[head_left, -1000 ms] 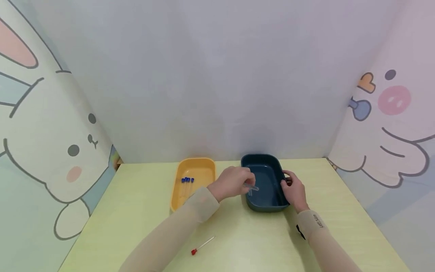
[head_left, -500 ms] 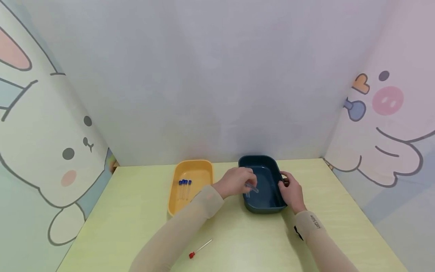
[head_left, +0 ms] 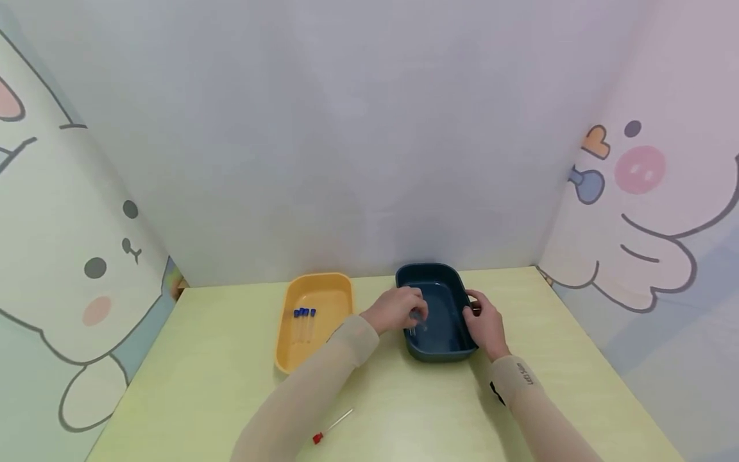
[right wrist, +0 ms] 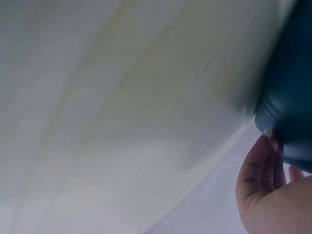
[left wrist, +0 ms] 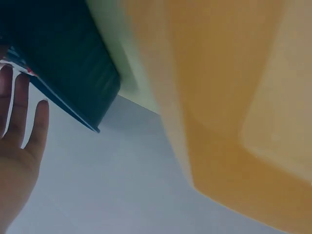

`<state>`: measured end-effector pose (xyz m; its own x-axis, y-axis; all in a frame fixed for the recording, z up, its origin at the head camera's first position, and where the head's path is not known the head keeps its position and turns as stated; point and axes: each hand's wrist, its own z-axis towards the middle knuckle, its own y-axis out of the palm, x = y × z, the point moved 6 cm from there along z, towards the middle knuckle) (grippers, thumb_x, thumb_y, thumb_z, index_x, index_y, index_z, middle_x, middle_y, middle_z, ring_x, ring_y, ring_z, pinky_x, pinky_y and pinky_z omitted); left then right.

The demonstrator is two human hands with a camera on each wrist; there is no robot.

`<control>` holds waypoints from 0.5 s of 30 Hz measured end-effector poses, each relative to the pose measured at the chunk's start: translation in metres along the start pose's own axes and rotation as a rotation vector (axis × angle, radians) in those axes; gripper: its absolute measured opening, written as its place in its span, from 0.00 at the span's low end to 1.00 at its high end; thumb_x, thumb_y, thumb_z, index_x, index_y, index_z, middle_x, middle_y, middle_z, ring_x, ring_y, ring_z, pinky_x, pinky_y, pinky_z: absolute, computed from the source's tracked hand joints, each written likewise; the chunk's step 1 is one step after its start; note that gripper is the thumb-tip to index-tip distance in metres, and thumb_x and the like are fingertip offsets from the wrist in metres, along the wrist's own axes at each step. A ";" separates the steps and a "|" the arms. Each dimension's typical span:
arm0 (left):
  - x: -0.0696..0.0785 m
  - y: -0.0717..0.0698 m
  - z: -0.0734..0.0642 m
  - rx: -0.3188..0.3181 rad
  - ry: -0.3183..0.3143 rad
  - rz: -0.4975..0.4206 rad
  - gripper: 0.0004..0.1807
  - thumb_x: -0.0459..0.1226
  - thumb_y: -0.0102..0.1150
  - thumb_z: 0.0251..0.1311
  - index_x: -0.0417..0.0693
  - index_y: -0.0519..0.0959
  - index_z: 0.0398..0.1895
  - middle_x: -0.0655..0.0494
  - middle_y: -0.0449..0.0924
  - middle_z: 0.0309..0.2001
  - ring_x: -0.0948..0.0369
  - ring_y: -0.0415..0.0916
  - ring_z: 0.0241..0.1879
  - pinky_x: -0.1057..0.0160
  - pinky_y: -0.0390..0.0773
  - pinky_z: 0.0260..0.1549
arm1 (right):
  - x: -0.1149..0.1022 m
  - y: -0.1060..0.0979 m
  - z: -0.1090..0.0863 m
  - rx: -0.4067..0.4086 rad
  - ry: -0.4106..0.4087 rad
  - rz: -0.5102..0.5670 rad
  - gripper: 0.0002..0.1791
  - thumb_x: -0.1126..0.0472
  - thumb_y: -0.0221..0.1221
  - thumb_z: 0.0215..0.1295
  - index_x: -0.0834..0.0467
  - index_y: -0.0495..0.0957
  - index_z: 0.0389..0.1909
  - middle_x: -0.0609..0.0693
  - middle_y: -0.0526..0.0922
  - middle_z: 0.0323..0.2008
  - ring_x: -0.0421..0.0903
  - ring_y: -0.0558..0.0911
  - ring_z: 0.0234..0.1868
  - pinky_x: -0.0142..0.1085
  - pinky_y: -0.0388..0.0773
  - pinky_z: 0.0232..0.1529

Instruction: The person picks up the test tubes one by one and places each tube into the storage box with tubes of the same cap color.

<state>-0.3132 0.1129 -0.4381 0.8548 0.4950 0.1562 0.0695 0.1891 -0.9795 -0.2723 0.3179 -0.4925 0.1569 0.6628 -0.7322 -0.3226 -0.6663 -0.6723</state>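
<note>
My left hand (head_left: 398, 308) reaches over the left side of the dark blue bin (head_left: 441, 355), pinching a clear thin tube (head_left: 419, 319) above its floor. More clear tubing (head_left: 412, 331) shows just below those fingers, inside the bin. Small white and red bits (left wrist: 24, 69) appear beyond the fingertips in the left wrist view. On the opposite side, my right hand (head_left: 486, 326) grips the bin's right wall, thumb at the rim. Its fingers (right wrist: 263, 158) lie against the bin's ribbed outside in the right wrist view.
Left of the bin stands a yellow tray (head_left: 317, 278) holding several blue-capped clear tubes (head_left: 303, 324). A single red-capped tube (head_left: 333, 426) lies on the pale table (head_left: 404, 410) near the front. A light grey wall (head_left: 346, 160) rises behind.
The head view has turned slightly, shifting the scene left. The tube in my left hand has dipped lower into the bin. My right hand keeps its grip on the bin's side.
</note>
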 end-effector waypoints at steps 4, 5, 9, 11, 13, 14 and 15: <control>-0.003 0.004 0.003 -0.015 0.006 0.017 0.05 0.42 0.73 0.62 0.63 0.88 0.39 0.64 0.80 0.43 0.65 0.75 0.41 0.70 0.78 0.45 | -0.001 0.002 -0.001 0.007 0.001 0.000 0.25 0.61 0.51 0.77 0.55 0.69 0.73 0.66 0.81 0.57 0.59 0.81 0.54 0.52 0.80 0.54; -0.003 0.004 0.004 -0.019 0.010 0.028 0.05 0.42 0.73 0.62 0.63 0.88 0.39 0.64 0.80 0.43 0.65 0.75 0.41 0.69 0.78 0.45 | -0.001 0.002 -0.001 0.010 0.001 0.002 0.25 0.61 0.51 0.77 0.54 0.69 0.73 0.66 0.81 0.57 0.59 0.81 0.54 0.52 0.80 0.54; 0.000 0.002 0.009 -0.026 0.011 0.085 0.05 0.43 0.73 0.62 0.66 0.88 0.39 0.66 0.80 0.44 0.65 0.76 0.43 0.67 0.77 0.47 | -0.001 0.001 0.000 0.019 -0.001 0.001 0.25 0.62 0.51 0.77 0.54 0.69 0.73 0.66 0.80 0.57 0.59 0.80 0.54 0.53 0.80 0.54; 0.003 0.002 0.011 -0.029 0.005 0.134 0.06 0.44 0.73 0.62 0.68 0.88 0.39 0.66 0.80 0.45 0.65 0.76 0.44 0.67 0.75 0.45 | -0.001 0.001 0.000 0.019 -0.002 -0.001 0.25 0.62 0.51 0.77 0.54 0.69 0.73 0.66 0.80 0.57 0.59 0.80 0.54 0.53 0.80 0.55; 0.005 0.004 0.013 -0.036 -0.001 0.181 0.06 0.44 0.72 0.62 0.70 0.88 0.38 0.67 0.80 0.45 0.65 0.76 0.44 0.67 0.73 0.43 | -0.001 0.001 0.001 0.021 -0.002 -0.001 0.25 0.62 0.51 0.77 0.54 0.69 0.73 0.66 0.80 0.57 0.59 0.81 0.54 0.53 0.80 0.55; 0.006 0.006 0.014 -0.041 -0.003 0.200 0.06 0.44 0.72 0.63 0.71 0.88 0.38 0.67 0.79 0.45 0.65 0.75 0.43 0.67 0.71 0.41 | -0.001 0.001 0.000 0.019 -0.002 0.000 0.25 0.62 0.51 0.77 0.55 0.69 0.73 0.66 0.80 0.57 0.60 0.81 0.54 0.53 0.80 0.55; 0.008 0.008 0.015 -0.046 -0.002 0.218 0.06 0.43 0.71 0.63 0.71 0.88 0.37 0.67 0.79 0.44 0.65 0.74 0.42 0.67 0.69 0.39 | -0.001 0.001 0.000 0.016 -0.001 0.000 0.25 0.62 0.51 0.77 0.55 0.69 0.73 0.66 0.80 0.57 0.60 0.81 0.54 0.53 0.80 0.55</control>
<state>-0.3138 0.1308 -0.4427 0.8509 0.5220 -0.0600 -0.0935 0.0381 -0.9949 -0.2728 0.3163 -0.4929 0.1559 0.6633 -0.7319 -0.3375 -0.6606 -0.6706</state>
